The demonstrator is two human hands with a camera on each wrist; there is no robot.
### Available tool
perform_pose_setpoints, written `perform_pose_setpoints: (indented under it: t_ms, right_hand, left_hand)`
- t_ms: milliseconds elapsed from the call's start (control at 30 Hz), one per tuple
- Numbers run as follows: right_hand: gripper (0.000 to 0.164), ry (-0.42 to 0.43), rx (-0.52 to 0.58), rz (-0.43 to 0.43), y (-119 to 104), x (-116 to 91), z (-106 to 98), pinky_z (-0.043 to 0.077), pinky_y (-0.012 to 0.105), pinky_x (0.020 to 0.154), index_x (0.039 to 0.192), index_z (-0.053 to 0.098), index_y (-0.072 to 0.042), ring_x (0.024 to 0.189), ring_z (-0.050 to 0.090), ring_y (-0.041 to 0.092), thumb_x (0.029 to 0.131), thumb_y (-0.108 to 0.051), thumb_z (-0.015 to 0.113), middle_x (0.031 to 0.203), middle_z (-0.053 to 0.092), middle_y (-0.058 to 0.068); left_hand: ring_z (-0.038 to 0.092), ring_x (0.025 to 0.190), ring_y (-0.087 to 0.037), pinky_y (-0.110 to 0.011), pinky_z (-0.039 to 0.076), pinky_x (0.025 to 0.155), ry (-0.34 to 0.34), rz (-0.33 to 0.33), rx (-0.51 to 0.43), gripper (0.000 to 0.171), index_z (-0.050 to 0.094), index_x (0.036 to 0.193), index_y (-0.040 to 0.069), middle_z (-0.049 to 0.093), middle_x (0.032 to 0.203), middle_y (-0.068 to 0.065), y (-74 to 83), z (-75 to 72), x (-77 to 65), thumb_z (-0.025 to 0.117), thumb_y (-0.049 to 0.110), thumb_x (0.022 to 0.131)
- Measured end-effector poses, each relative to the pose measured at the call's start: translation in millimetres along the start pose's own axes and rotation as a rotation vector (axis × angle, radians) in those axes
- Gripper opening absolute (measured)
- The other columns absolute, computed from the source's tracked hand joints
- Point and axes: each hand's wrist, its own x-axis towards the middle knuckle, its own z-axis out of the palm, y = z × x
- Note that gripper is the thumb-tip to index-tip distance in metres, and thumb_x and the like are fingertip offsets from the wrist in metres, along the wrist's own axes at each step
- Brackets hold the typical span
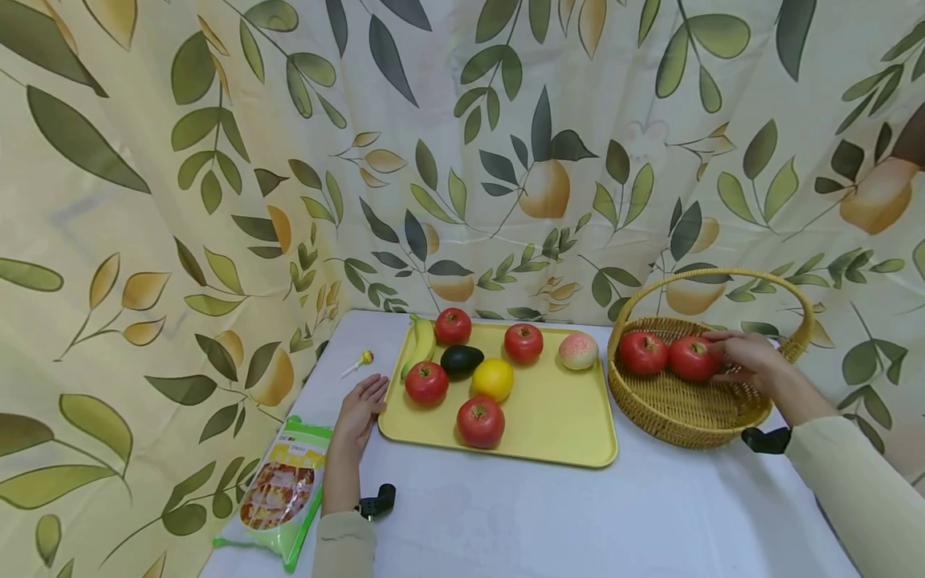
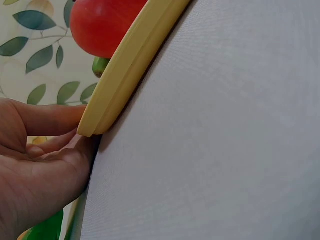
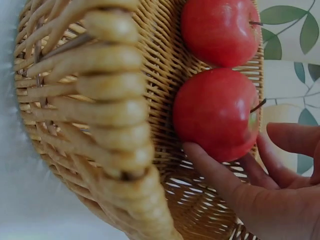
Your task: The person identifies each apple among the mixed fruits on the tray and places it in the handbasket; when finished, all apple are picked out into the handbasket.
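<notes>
In the head view my left hand [image 1: 359, 411] rests at the left edge of the yellow tray [image 1: 556, 437], fingers extended. The left wrist view has its fingers [image 2: 55, 120] right at the tray's rim. My right hand [image 1: 747, 357] reaches into the wicker basket [image 1: 694, 425] beside two red apples. Its thumb [image 3: 210, 165] touches the nearer apple [image 3: 217, 115], while another finger stands apart from it, loosely spread. The second apple [image 3: 220, 32] lies against the first. On the tray are several red fruits [image 1: 481, 421], a banana [image 1: 421, 347], an avocado [image 1: 461, 361], a yellow fruit [image 1: 493, 380] and a peach [image 1: 578, 351].
A green-edged snack bag [image 1: 282, 490] lies at the table's left, beside my left forearm. A lollipop [image 1: 359, 363] is behind the left hand. The basket's tall handle [image 1: 715, 273] arches over it. A leaf-patterned curtain [image 1: 448, 160] hangs behind the white table [image 1: 506, 522].
</notes>
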Motion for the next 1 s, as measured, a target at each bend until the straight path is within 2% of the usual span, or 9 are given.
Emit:
perform_pose_setpoints:
  t_ms: [267, 400, 500, 567, 633, 733, 800, 933, 1000]
  right_hand:
    - [0.062, 0.058, -0.060, -0.055, 0.6, -7.5, -0.6, 0.062, 0.046, 0.094, 0.160, 0.018, 0.011, 0.127, 0.042, 0.042, 0.109, -0.015, 0.042, 0.159, 0.017, 0.039]
    - [0.061, 0.112, -0.082, -0.104, 1.3, -12.3, 0.3, 0.063, 0.037, 0.089, 0.160, 0.022, 0.011, 0.107, 0.057, 0.015, 0.110, -0.016, 0.044, 0.159, 0.022, 0.037]
    - [0.059, 0.157, -0.069, -0.140, -0.5, -17.1, 1.5, 0.064, 0.035, 0.088, 0.158, 0.026, 0.011, 0.094, 0.058, -0.002, 0.110, -0.017, 0.045, 0.153, 0.033, 0.033]
    - [0.057, 0.178, -0.051, -0.159, -2.8, -20.4, 1.7, 0.063, 0.034, 0.088, 0.157, 0.030, 0.010, 0.091, 0.056, -0.007, 0.110, -0.017, 0.046, 0.144, 0.045, 0.023]
    - [0.050, 0.190, -0.024, -0.168, -5.7, -23.9, 1.5, 0.063, 0.033, 0.089, 0.154, 0.039, 0.004, 0.090, 0.055, -0.009, 0.110, -0.018, 0.048, 0.131, 0.054, 0.007]
    - [0.036, 0.160, 0.053, -0.185, -10.4, -29.0, 1.6, 0.062, 0.034, 0.091, 0.145, 0.049, -0.008, 0.090, 0.058, -0.010, 0.109, -0.014, 0.047, 0.112, 0.058, -0.018]
    - [0.029, 0.123, 0.135, -0.194, -13.2, -31.6, 2.6, 0.063, 0.036, 0.090, 0.137, 0.052, -0.016, 0.089, 0.062, -0.009, 0.109, -0.011, 0.044, 0.104, 0.061, -0.027]
    - [0.027, 0.032, 0.305, -0.222, -19.0, -37.2, 6.7, 0.064, 0.039, 0.085, 0.128, 0.056, -0.021, 0.090, 0.069, -0.004, 0.110, -0.007, 0.041, 0.101, 0.070, -0.025]
    - [0.026, 0.006, 0.335, -0.241, -22.3, -41.0, 9.7, 0.065, 0.037, 0.083, 0.127, 0.056, -0.021, 0.092, 0.071, -0.003, 0.110, -0.007, 0.042, 0.102, 0.073, -0.022]
  left_hand:
    - [0.036, 0.152, -0.035, -0.041, 0.032, 0.125, -0.002, 0.005, 0.015, 0.073, 0.031, 0.159, -0.006, 0.039, 0.161, -0.027, -0.7, 1.3, 0.8, 0.043, -0.026, 0.089]
    - [0.036, 0.152, -0.035, -0.041, 0.032, 0.125, -0.004, 0.005, 0.020, 0.074, 0.031, 0.159, -0.006, 0.039, 0.160, -0.027, -0.9, 1.8, 0.9, 0.043, -0.027, 0.089]
    - [0.036, 0.152, -0.036, -0.042, 0.032, 0.125, -0.007, 0.008, 0.024, 0.074, 0.031, 0.158, -0.007, 0.039, 0.160, -0.028, -1.0, 1.6, 1.1, 0.043, -0.027, 0.089]
    - [0.036, 0.152, -0.036, -0.041, 0.032, 0.125, -0.007, 0.008, 0.024, 0.073, 0.031, 0.158, -0.007, 0.039, 0.160, -0.027, -0.9, 1.5, 0.9, 0.043, -0.027, 0.089]
    - [0.036, 0.152, -0.036, -0.041, 0.032, 0.125, -0.009, 0.009, 0.024, 0.073, 0.031, 0.158, -0.007, 0.039, 0.160, -0.028, -0.7, 1.2, 0.9, 0.043, -0.027, 0.089]
    - [0.036, 0.152, -0.035, -0.041, 0.032, 0.125, -0.007, 0.007, 0.019, 0.072, 0.031, 0.158, -0.006, 0.039, 0.160, -0.027, -0.4, 0.9, 0.6, 0.043, -0.026, 0.089]
    - [0.036, 0.152, -0.036, -0.041, 0.032, 0.125, -0.012, 0.010, 0.016, 0.073, 0.031, 0.158, -0.007, 0.038, 0.160, -0.028, 0.0, 0.2, 0.5, 0.043, -0.027, 0.089]
    - [0.036, 0.152, -0.036, -0.041, 0.032, 0.125, -0.013, 0.007, 0.008, 0.072, 0.031, 0.158, -0.007, 0.038, 0.160, -0.027, 0.1, -0.6, 0.4, 0.043, -0.026, 0.090]
    - [0.036, 0.152, -0.036, -0.041, 0.031, 0.125, -0.015, 0.007, 0.004, 0.072, 0.030, 0.158, -0.007, 0.038, 0.160, -0.028, -0.5, -1.0, 0.6, 0.043, -0.026, 0.090]
